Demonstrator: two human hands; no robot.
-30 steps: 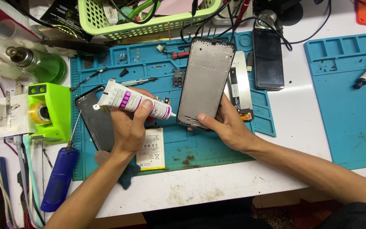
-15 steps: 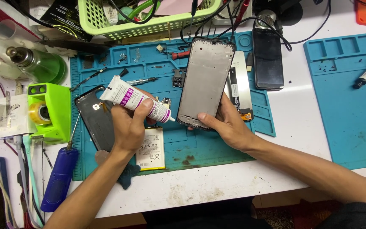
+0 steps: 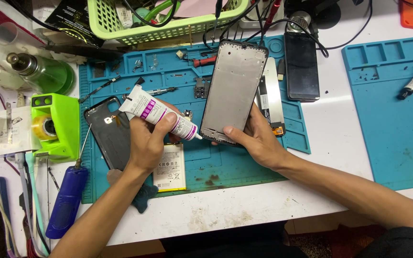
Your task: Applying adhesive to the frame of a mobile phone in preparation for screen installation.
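Overhead view of a cluttered repair bench. The left hand (image 3: 146,141) is wrapped around a white glue tube (image 3: 156,111) with a purple label, fingers curled and pressed against its soft body, the nozzle aimed right at the bottom edge of a phone frame (image 3: 233,91). The right hand (image 3: 259,141) pinches that bottom end of the frame, thumb lying across the front and the fingers hidden behind, so the frame tilts up off a teal work mat (image 3: 216,162). The tube tip sits just beside the frame's lower left corner, close to the right thumb.

The frame looks light, thin and stiff, likely easy to bend if twisted, and is best gripped by its edges. The tube seems squeezable and light, best held mid-body.

Nearby on the mat lie a dark back cover (image 3: 108,134) and a flat battery (image 3: 170,167), with a blue screwdriver (image 3: 68,200) at the mat's left edge.
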